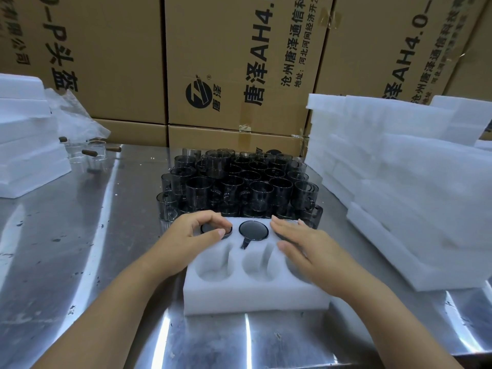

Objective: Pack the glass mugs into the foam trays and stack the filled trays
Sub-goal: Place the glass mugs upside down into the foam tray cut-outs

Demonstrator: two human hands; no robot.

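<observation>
Centrally, a white foam tray (255,294) sat on a steel table (66,262). Its far row held dark glass mugs; the middle mug (253,230) was seated. The left hand (195,233) pinched the mug at eleven o'clock (213,230). The right hand (306,243) lay flat, open, covering the one o'clock pocket. Loose mugs (239,182) crowded at twelve.

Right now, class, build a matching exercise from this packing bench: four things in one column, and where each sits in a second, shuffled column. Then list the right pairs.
Things:
1. loose dark mugs
2. foam tray being filled
3. clear glasses
4. cardboard boxes

Places:
A. far left, by the plastic wrap
B. directly under both hands
C. stacked behind the table
D. just beyond the tray

Pairs: 1-D, 2-B, 3-A, 4-C
</observation>
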